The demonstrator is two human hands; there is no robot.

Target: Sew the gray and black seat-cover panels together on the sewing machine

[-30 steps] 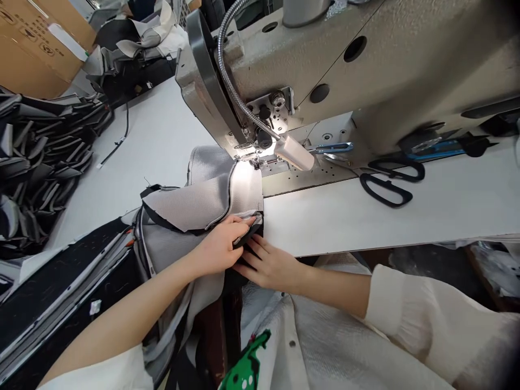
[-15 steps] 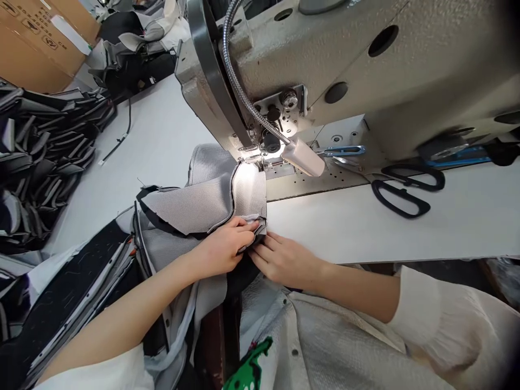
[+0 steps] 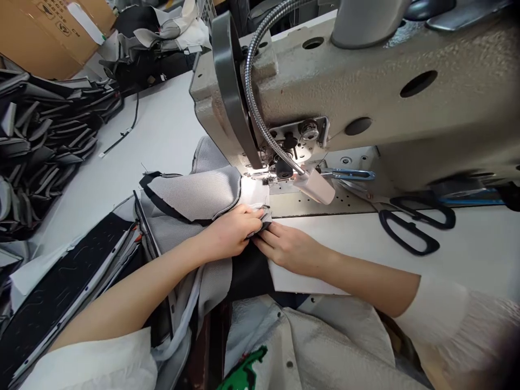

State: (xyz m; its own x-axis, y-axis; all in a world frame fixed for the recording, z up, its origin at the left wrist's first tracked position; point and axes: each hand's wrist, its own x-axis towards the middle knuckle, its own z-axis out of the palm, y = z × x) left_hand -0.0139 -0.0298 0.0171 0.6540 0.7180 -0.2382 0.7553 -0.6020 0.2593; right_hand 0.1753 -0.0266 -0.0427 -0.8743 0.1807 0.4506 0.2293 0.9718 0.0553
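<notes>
A grey mesh fabric piece (image 3: pixel 195 192) with black edging lies folded at the sewing machine (image 3: pixel 284 81), its lit corner running up to the presser foot. My left hand (image 3: pixel 229 230) pinches the near edge of this fabric, thumb and fingers closed on the seam. Right beside it, my right hand (image 3: pixel 286 246) grips the same edge from below with its fingertips. Part of the fingers is hidden under the cloth. More grey and black fabric hangs over the table's front edge, below both hands.
Black-handled scissors (image 3: pixel 418 225) and blue thread snips (image 3: pixel 351 174) lie right of the needle area. A small lamp (image 3: pixel 314 185) on a flexible metal neck lights the fabric. Stacked grey-black pieces (image 3: pixel 44 141) fill the left, near a cardboard box (image 3: pixel 57 38).
The camera view has shifted, so the machine appears lower and further right. Both hands keep hold of the fabric edge, which sits slightly closer to the machine's foot.
</notes>
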